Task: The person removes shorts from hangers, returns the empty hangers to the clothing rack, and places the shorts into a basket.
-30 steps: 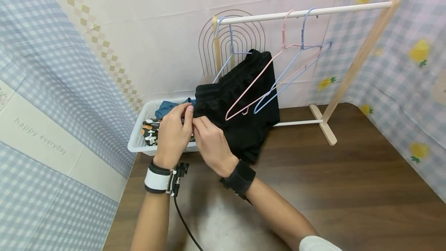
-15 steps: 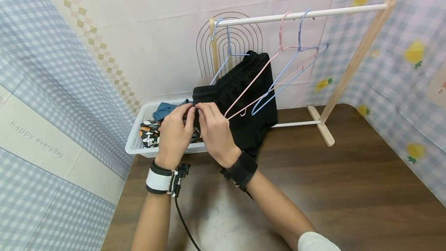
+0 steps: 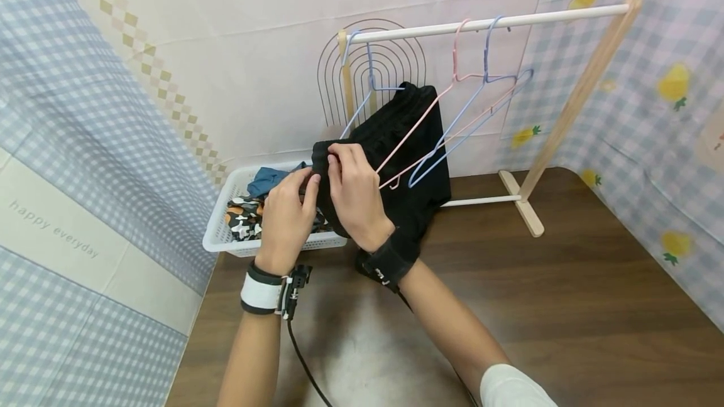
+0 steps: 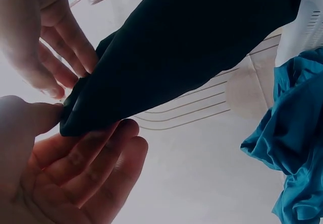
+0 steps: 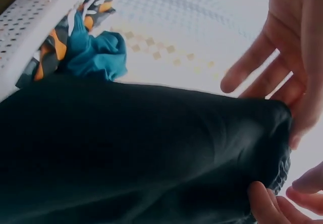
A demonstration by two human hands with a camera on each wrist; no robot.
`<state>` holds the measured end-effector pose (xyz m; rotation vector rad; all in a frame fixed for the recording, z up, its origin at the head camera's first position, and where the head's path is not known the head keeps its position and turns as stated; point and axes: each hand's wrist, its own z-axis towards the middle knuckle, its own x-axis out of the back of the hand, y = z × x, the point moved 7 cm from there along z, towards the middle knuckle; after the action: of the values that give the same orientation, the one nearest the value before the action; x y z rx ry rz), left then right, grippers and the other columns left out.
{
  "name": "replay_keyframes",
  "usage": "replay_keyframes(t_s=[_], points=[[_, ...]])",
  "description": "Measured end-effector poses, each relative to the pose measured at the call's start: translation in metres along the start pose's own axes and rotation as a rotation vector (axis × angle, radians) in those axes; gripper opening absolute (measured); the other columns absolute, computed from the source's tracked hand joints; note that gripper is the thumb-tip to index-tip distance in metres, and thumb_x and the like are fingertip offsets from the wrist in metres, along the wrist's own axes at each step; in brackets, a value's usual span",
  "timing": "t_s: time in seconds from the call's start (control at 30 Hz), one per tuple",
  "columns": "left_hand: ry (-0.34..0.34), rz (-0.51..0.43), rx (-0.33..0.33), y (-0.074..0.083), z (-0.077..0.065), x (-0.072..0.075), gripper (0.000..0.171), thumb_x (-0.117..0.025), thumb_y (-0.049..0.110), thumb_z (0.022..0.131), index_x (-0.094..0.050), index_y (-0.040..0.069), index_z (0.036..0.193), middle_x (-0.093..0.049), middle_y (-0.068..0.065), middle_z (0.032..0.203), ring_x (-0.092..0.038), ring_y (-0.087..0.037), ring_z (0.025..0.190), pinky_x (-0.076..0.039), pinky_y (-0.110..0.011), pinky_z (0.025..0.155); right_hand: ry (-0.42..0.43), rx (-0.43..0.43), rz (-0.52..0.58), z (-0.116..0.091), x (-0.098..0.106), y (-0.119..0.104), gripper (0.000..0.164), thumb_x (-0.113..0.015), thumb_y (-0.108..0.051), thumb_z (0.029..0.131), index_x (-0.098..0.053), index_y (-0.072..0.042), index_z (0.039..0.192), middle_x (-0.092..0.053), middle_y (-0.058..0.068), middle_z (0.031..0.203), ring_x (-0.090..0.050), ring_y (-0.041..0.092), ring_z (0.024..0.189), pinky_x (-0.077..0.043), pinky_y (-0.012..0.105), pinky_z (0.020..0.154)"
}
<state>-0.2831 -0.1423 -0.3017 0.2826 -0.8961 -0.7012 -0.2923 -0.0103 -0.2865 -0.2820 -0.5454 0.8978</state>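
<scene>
Black shorts (image 3: 390, 118) with a gathered elastic waistband hang from a blue hanger (image 3: 362, 107) at the rack's left end. The waistband's near left corner sticks out toward me. My left hand (image 3: 288, 212) pinches that corner between thumb and fingers; the left wrist view shows the dark cloth (image 4: 151, 57) folded there. Just right of it, my right hand (image 3: 357, 190) holds the waistband's edge, its fingertips (image 5: 260, 196) on the cloth in the right wrist view. My hands hide part of the shorts' front.
A white basket (image 3: 217, 231) stands left, holding a teal cloth (image 3: 268, 179) and a patterned cloth (image 3: 243, 217). A pink hanger (image 3: 415, 123) and another blue hanger (image 3: 467, 105) hang on the white rail (image 3: 543, 19). The rack's wooden leg (image 3: 582, 93) stands right.
My right hand has moved up and right, away from the left fingertips, along the waistband. The left hand stays at the corner. The black cloth now spreads between and below both hands.
</scene>
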Motion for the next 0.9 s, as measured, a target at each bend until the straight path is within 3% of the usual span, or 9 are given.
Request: replay_keyframes(t_s=[0.23,0.53,0.9], points=[[0.015,0.025,-0.002,0.0,0.0,0.0,0.036,-0.059,0.025,0.111,-0.07,-0.002,0.131,-0.076,-0.02,0.113,-0.074,-0.032,0.088,-0.061,-0.046,0.073,-0.028,-0.077,-0.03,0.021,0.003,0.008,0.025,-0.055,-0.011,0.111,-0.066,0.005,0.126,-0.066,0.02,0.119,-0.07,0.029,0.094,-0.061,0.038,0.079],[0.034,-0.013,0.016,-0.003,0.001,-0.003,0.032,-0.06,0.021,0.11,-0.072,-0.004,0.126,-0.074,-0.016,0.082,-0.065,-0.022,0.057,-0.053,-0.037,0.054,-0.136,-0.182,-0.06,0.032,-0.001,0.024,0.028,-0.054,-0.013,0.111,-0.064,0.003,0.132,-0.07,0.019,0.116,-0.072,0.032,0.101,-0.06,0.048,0.085],[0.1,-0.076,-0.055,-0.004,0.005,-0.005,0.029,-0.057,0.017,0.111,-0.075,-0.003,0.12,-0.077,-0.018,0.084,-0.075,-0.024,0.063,-0.06,-0.038,0.056,-0.167,-0.177,-0.076,0.036,-0.006,0.028,0.03,-0.052,-0.012,0.112,-0.068,0.001,0.135,-0.069,0.016,0.13,-0.07,0.03,0.117,-0.059,0.043,0.096]])
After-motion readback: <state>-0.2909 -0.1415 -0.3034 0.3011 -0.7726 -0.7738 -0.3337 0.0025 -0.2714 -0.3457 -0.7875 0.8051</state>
